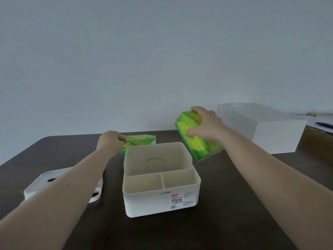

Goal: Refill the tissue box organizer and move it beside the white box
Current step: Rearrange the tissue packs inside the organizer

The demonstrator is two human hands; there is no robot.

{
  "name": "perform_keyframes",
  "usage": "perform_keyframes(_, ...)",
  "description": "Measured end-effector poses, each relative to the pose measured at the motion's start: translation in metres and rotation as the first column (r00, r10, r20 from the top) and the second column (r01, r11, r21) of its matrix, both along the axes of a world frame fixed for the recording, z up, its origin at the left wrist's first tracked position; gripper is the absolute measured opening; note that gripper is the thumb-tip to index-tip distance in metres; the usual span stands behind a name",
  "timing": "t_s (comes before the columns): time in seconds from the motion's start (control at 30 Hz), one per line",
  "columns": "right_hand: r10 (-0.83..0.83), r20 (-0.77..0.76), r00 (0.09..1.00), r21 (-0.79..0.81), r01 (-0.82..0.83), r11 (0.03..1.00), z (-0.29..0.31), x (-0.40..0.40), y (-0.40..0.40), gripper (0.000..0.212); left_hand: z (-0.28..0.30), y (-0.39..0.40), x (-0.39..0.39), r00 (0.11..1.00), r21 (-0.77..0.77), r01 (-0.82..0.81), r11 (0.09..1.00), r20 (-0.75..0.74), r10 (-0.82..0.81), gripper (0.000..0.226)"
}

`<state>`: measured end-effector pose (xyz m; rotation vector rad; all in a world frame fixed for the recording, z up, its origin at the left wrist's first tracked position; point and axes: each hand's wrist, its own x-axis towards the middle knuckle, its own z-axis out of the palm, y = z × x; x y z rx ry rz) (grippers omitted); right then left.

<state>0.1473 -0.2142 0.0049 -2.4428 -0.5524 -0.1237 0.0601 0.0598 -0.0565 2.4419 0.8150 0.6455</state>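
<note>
The white tissue box organizer (160,201) stands open in the middle of the dark table, with a coiled spring visible in its large rear compartment and two small front compartments holding nothing. My left hand (110,141) grips the end of a green tissue pack (139,141) lying just behind the organizer. My right hand (207,125) holds a second, larger green tissue pack (191,139) tilted above the table to the organizer's right rear. The white box (270,130) sits at the back right.
The organizer's white lid (41,183) lies flat on the table to the left, partly under my left forearm. A lighter wooden surface with a black pen (324,125) on papers adjoins the table at the far right. A plain wall rises behind.
</note>
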Motion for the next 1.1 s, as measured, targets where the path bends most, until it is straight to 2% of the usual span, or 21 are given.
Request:
perform_keyframes(0.1,0.099,0.112,0.989,0.02,-0.101,0.995,0.015,-0.01,0.012,0.091,-0.01,0.004,0.002,0.999,-0.013,0.038,0.999,-0.031,-0.038,0.023)
perform_keyframes(0.2,0.256,0.176,0.95,-0.067,-0.248,0.966,0.022,-0.021,0.023,0.091,-0.022,0.005,0.002,0.991,-0.047,0.088,0.995,-0.095,-0.092,0.02)
perform_keyframes(0.27,0.432,0.139,0.891,-0.179,-0.406,0.896,0.022,-0.028,0.027,0.093,-0.028,0.004,0.003,0.98,-0.051,0.12,0.991,-0.154,-0.127,0.014)
perform_keyframes(0.33,0.56,0.065,0.826,-0.31,-0.517,0.798,0.018,-0.034,0.035,0.093,-0.031,0.004,0.002,0.975,-0.063,0.126,0.99,-0.174,-0.135,0.02)
perform_keyframes(0.43,0.629,0.019,0.778,-0.481,-0.544,0.687,0.009,-0.041,0.048,0.09,-0.031,0.009,0.001,0.977,-0.072,0.153,0.986,-0.14,-0.162,0.014)
perform_keyframes(0.67,0.686,-0.085,0.722,-0.651,-0.562,0.51,-0.004,-0.049,0.065,0.092,-0.026,0.02,-0.012,0.991,-0.075,0.111,0.991,-0.07,-0.116,0.031)
perform_keyframes(0.73,0.685,-0.124,0.718,-0.636,-0.587,0.501,-0.008,-0.047,0.07,0.098,-0.027,0.024,-0.017,0.991,-0.082,0.106,0.991,-0.078,-0.112,0.03)
perform_keyframes(0.83,0.657,-0.214,0.723,-0.54,-0.648,0.537,-0.011,-0.045,0.072,0.103,-0.024,0.029,-0.028,0.987,-0.068,0.107,0.992,-0.109,-0.114,0.031)
perform_keyframes(1.0,0.647,-0.199,0.736,-0.517,-0.639,0.569,-0.013,-0.049,0.073,0.085,-0.015,0.035,-0.048,0.987,-0.019,0.105,0.994,-0.123,-0.106,0.03)
perform_keyframes(1.1,0.633,-0.141,0.761,-0.439,-0.621,0.65,-0.008,-0.057,0.075,0.072,-0.012,0.042,-0.064,0.985,-0.011,0.104,0.995,-0.141,-0.105,0.031)
